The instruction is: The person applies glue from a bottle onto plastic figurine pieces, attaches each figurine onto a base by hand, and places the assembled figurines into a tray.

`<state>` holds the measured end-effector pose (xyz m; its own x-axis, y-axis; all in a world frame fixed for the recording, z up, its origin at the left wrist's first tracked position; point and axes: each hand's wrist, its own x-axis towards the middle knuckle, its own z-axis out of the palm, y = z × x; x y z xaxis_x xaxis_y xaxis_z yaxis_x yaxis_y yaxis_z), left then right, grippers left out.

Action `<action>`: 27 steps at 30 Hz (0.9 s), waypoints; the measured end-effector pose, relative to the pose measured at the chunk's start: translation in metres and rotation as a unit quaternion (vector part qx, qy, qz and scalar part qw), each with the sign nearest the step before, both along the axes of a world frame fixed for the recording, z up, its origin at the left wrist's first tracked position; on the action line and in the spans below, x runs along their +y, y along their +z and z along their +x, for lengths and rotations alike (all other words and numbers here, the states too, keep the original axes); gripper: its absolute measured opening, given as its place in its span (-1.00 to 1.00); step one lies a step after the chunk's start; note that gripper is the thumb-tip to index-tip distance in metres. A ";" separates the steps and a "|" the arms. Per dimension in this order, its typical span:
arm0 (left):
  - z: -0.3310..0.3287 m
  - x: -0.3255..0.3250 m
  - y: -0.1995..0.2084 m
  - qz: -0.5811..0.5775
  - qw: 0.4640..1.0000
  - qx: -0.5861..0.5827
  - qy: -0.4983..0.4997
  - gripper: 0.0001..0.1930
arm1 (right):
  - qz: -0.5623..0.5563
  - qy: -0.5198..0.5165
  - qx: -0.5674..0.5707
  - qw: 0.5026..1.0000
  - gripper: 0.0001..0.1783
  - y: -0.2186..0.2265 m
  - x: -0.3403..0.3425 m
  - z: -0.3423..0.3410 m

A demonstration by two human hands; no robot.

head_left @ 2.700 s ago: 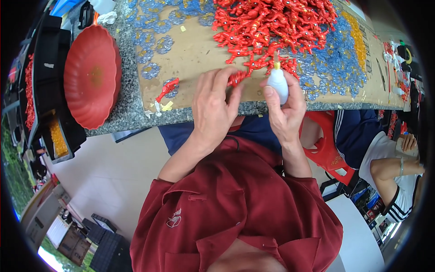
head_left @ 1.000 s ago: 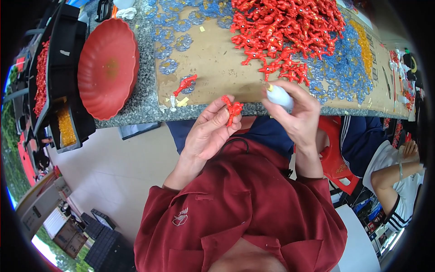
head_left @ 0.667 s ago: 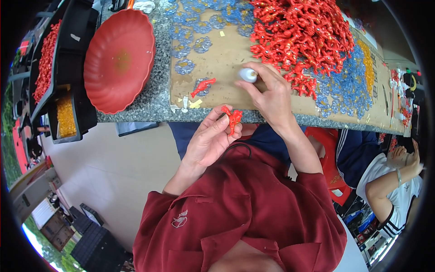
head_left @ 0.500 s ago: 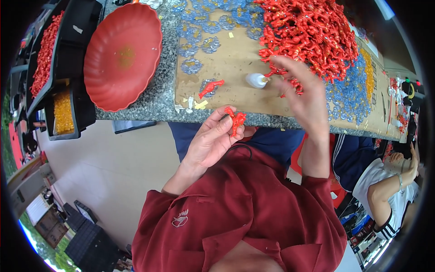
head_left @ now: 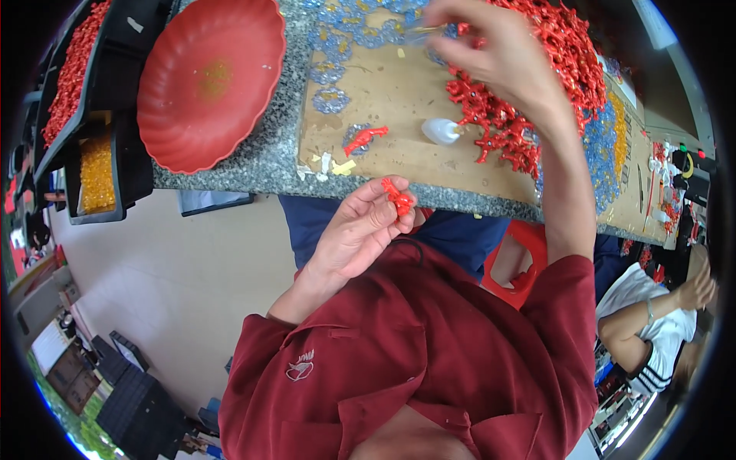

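My left hand (head_left: 360, 226) is raised just in front of the table edge. Its thumb and fingers pinch a small glossy red plastic figure (head_left: 398, 201), partly hidden by the fingertips. Over the far part of the cardboard, my right hand (head_left: 491, 50) has thumb and fingers apart, blurred by motion. Between its fingertips is a thin blurred streak that I cannot make out. Clear bluish flower-shaped pieces (head_left: 331, 100) with yellowish middles lie near it. Another red figure (head_left: 366, 140) rests on one such piece. A white squeeze bottle (head_left: 441, 131) lies on its side close to the red pile.
A large pile of red figures (head_left: 563, 65) covers the right of the cardboard (head_left: 399, 96). To the left are a scalloped red dish (head_left: 172, 100), a black bin of red pieces (head_left: 77, 69) and a box of amber beads (head_left: 97, 176). Another person (head_left: 640, 314) sits at right.
My right hand has moved away from me, past the bottle toward the far clear pieces. The left hand still holds its red figure, slightly turned. The view has shifted a little.
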<state>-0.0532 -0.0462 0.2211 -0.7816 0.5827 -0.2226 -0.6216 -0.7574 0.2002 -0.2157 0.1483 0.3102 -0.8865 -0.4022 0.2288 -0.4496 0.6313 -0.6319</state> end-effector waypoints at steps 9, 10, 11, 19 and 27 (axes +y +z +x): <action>0.007 0.030 -0.002 0.088 0.992 0.036 -0.082 -0.69 | -0.182 -0.120 -0.190 0.957 -0.76 -0.009 0.031 0.173; 0.007 0.034 -0.003 0.088 0.991 0.033 -0.092 -0.69 | -0.200 -0.118 -0.219 0.948 -0.75 -0.014 0.030 0.180; 0.008 0.037 -0.004 0.083 0.991 0.033 -0.097 -0.69 | -0.285 -0.134 -0.278 0.908 -0.69 -0.026 0.031 0.187; 0.013 0.048 -0.009 0.018 0.987 0.130 -0.091 -0.74 | -0.276 -0.053 -0.107 0.954 -0.65 -0.057 0.047 0.201; 0.013 0.050 -0.008 -0.138 0.961 0.241 0.000 -0.79 | -0.380 -0.115 -0.162 0.903 -0.80 -0.059 0.037 0.218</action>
